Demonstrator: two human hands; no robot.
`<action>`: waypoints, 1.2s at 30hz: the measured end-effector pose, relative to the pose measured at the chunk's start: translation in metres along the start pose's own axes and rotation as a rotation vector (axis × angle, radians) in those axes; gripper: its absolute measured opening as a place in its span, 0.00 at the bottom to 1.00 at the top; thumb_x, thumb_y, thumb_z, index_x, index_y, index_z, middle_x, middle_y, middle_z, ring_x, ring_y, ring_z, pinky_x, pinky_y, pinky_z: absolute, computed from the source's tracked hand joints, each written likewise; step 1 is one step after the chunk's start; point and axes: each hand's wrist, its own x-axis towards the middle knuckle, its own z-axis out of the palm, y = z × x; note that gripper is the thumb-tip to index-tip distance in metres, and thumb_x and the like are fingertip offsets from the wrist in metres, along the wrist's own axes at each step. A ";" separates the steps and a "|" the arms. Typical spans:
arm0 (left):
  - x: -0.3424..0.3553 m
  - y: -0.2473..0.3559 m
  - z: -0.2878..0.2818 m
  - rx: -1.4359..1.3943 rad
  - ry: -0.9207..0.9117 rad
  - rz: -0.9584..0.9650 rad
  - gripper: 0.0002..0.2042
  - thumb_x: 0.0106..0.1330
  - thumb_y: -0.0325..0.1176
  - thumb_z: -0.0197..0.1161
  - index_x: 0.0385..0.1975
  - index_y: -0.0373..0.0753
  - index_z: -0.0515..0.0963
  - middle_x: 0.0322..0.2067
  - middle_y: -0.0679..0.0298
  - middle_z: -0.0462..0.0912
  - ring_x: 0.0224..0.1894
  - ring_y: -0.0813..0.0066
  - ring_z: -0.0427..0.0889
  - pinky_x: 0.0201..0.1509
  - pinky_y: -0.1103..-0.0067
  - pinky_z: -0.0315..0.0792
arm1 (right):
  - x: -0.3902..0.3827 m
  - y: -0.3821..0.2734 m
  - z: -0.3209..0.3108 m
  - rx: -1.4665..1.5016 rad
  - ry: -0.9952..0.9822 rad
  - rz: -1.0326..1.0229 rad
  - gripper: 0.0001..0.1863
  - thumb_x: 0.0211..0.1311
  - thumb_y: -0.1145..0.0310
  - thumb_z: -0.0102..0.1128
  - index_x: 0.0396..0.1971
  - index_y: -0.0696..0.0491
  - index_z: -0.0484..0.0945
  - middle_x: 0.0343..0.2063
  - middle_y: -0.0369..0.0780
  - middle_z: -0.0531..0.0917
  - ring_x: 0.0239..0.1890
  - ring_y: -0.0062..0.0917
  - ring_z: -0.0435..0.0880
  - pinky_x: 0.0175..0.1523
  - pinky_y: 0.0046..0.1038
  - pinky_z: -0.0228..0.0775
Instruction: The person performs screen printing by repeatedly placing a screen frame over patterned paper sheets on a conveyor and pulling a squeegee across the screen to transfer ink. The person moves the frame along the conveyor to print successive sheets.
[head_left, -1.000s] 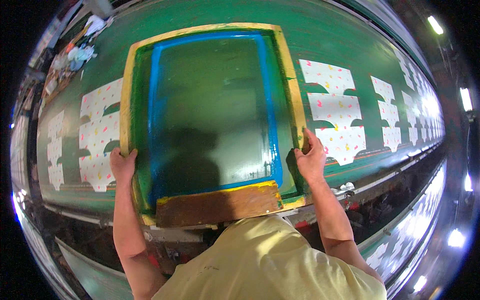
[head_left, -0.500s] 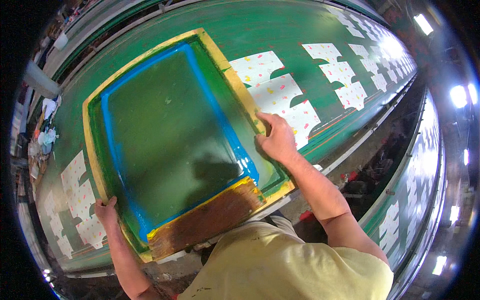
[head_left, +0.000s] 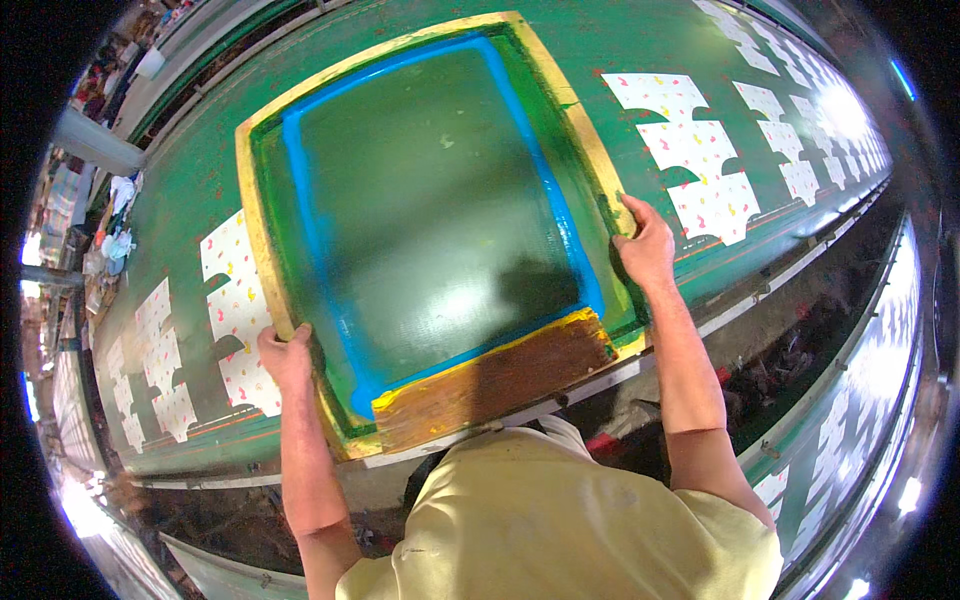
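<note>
A screen-printing frame (head_left: 257, 215) with yellowish edges, a dark green mesh and a blue border spans the middle of the green table. My left hand (head_left: 288, 358) grips its left side near the lower corner, thumb on top. On the opposite side my right hand (head_left: 645, 245) is closed round the frame's edge. A brown wooden squeegee (head_left: 490, 385), yellow along its upper edge, lies across the near end of the frame and touches neither hand. I cannot tell whether the frame rests fully on the table. What lies beneath it is hidden.
White cut pieces (head_left: 700, 150) with small coloured prints lie in a row to the right, and more pieces (head_left: 237, 310) lie left of the frame. A parallel table (head_left: 830, 420) with similar pieces stands at the right. Crumpled cloths (head_left: 117, 245) sit beyond the left edge.
Both hands have carried the frame rightward along the table, with the squeegee on it. Another printed piece now shows at its left, and the half-covered one at its right is out of sight.
</note>
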 end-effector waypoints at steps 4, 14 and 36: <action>-0.024 0.036 0.024 -0.072 -0.014 0.009 0.13 0.59 0.28 0.82 0.36 0.31 0.85 0.35 0.60 0.86 0.36 0.68 0.82 0.46 0.68 0.77 | 0.013 0.030 -0.020 0.035 0.000 0.036 0.39 0.56 0.82 0.81 0.72 0.50 0.85 0.60 0.42 0.93 0.57 0.27 0.92 0.63 0.31 0.83; -0.034 0.052 0.050 -0.057 -0.001 0.034 0.13 0.60 0.25 0.84 0.35 0.34 0.83 0.32 0.64 0.85 0.33 0.75 0.80 0.41 0.73 0.75 | 0.034 0.067 -0.037 0.091 -0.024 0.002 0.39 0.56 0.83 0.81 0.72 0.52 0.85 0.64 0.47 0.90 0.66 0.34 0.90 0.72 0.34 0.81; -0.045 0.069 0.070 0.083 0.006 0.074 0.13 0.59 0.28 0.83 0.36 0.31 0.83 0.31 0.61 0.86 0.33 0.70 0.82 0.42 0.68 0.76 | 0.042 0.075 -0.050 0.011 -0.074 -0.021 0.38 0.59 0.79 0.80 0.73 0.53 0.83 0.65 0.51 0.89 0.67 0.39 0.90 0.73 0.39 0.80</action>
